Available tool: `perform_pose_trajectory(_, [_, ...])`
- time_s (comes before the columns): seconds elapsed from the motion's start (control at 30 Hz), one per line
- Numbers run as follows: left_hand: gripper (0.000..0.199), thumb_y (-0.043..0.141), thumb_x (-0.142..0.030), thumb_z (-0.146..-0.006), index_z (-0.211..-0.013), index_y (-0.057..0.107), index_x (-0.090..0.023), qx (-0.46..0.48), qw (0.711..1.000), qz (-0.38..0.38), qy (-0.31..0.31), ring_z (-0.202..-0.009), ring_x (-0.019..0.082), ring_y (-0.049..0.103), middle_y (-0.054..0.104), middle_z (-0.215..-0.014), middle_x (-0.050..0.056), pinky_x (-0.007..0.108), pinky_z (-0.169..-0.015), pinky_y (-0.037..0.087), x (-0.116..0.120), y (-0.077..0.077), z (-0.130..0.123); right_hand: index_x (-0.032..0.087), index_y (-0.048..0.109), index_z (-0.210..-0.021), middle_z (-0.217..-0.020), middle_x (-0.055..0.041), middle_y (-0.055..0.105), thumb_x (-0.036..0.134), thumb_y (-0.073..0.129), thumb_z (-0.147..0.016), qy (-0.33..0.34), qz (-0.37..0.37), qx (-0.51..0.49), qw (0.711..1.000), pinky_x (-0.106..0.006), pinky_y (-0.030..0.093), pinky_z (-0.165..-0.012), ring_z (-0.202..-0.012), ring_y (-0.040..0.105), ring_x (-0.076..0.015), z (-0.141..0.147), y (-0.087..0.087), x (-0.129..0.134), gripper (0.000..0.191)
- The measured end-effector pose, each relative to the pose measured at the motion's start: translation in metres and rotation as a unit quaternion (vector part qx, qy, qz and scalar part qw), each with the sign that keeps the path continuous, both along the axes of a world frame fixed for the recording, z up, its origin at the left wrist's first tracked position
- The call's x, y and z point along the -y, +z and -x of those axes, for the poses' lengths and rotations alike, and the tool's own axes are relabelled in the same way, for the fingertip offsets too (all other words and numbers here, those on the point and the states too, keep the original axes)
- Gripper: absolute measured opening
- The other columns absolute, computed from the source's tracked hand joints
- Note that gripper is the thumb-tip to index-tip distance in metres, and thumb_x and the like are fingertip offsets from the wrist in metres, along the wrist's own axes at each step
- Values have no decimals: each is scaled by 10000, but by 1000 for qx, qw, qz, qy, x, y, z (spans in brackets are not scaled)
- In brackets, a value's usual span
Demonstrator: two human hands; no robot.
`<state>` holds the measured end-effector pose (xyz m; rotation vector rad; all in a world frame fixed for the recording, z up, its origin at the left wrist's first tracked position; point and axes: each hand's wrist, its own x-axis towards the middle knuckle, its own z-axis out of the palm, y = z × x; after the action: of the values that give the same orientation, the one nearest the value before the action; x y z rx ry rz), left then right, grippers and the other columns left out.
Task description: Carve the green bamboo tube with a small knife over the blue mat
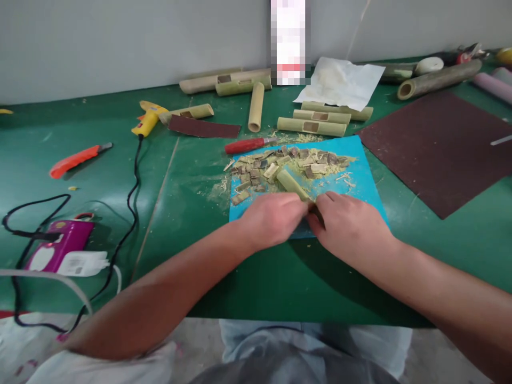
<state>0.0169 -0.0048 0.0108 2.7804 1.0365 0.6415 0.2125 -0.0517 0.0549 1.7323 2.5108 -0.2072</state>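
A short green bamboo tube (293, 184) lies at a slant over the blue sheet (370, 200), its far end among wood chips. Around its near end my left hand (276, 220) is closed, with the fingers pinched at the tube. My right hand (354, 223) grips the same end from the other side, thumb below. Something dark shows between the two hands; I cannot tell whether it is a cut-out in the tube or a separate piece. Cut bamboo chips (256, 173) and pale shavings lie heaped just beyond the hands. A red-handled carving tool (246, 145) rests at the sheet's far edge.
Bamboo tubes with cut-out windows (312, 126) lie behind the sheet. Brown sandpaper (436, 149) covers the right side. On the left are a yellow glue gun (148, 120), an orange utility knife (76, 161), a purple power strip (68, 242) and a trailing black cord (132, 200).
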Motion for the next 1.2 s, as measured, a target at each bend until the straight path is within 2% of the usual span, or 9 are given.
perform_pose_trajectory(0.07, [346,406,-315,-1049,-1020,732,-203,7,1000,-2,17,-729,145,658,712,-803,29,235,-630,489,-1,0,1,146,666,-908,-865,-118,698,268,463,-967,-3,0,-1,1000,-298,255,-533,-728,624,-203,0,1,0,244])
perform_pose_trajectory(0.17, [335,425,-306,-1041,-1052,734,-176,38,993,-29,104,-798,165,674,735,-901,64,255,-669,511,-2,1,1,142,669,-907,-843,-124,694,287,472,-962,-14,-6,2,1000,-300,253,-530,-716,615,-205,0,1,0,250])
perform_pose_trajectory(0.3, [384,383,-315,-1058,-968,738,-200,-14,1000,-3,-3,-702,139,649,700,-774,26,235,-630,491,1,2,0,146,669,-902,-877,-123,701,264,461,-966,-6,4,-1,1000,-300,254,-529,-732,624,-206,0,1,0,247])
perform_pose_trajectory(0.43, [329,429,-310,-1043,-1075,735,-193,30,995,-37,83,-779,150,679,743,-901,50,237,-652,508,-2,0,1,145,671,-901,-839,-123,694,282,459,-969,-16,-7,2,1000,-304,245,-528,-716,619,-207,0,0,-1,261])
perform_pose_trajectory(0.6, [365,390,-317,-1065,-1110,726,-182,9,1000,-5,-12,-758,151,689,730,-835,38,242,-625,503,6,1,-7,151,676,-908,-872,-119,696,302,500,-954,-1,-18,11,1000,-304,245,-530,-726,617,-207,-1,1,0,236])
perform_pose_trajectory(0.7, [379,373,-324,-1073,-1121,720,-179,27,999,0,-25,-794,149,700,737,-860,39,237,-647,514,6,0,-8,149,678,-913,-841,-121,684,290,510,-944,5,-43,22,999,-303,246,-535,-738,618,-213,-1,2,1,222])
perform_pose_trajectory(0.93, [264,493,-279,-1028,-1089,728,-175,73,995,-13,73,-836,166,702,749,-936,52,256,-714,532,-8,0,3,147,674,-892,-826,-125,676,270,444,-960,7,-43,13,999,-310,254,-543,-731,620,-213,-2,2,0,269])
perform_pose_trajectory(1.1, [362,400,-298,-1059,-976,736,-191,6,999,14,-43,-726,145,674,722,-814,30,243,-640,499,7,4,-3,150,664,-892,-865,-116,684,250,476,-944,9,-22,2,1000,-310,275,-553,-778,637,-222,-2,0,-1,219])
perform_pose_trajectory(1.2, [326,433,-289,-1048,-1008,740,-186,28,999,-12,24,-766,153,687,743,-874,37,249,-656,503,2,2,-2,150,660,-894,-861,-115,684,275,467,-956,-8,-11,5,1000,-308,270,-542,-760,631,-216,-2,0,-2,239])
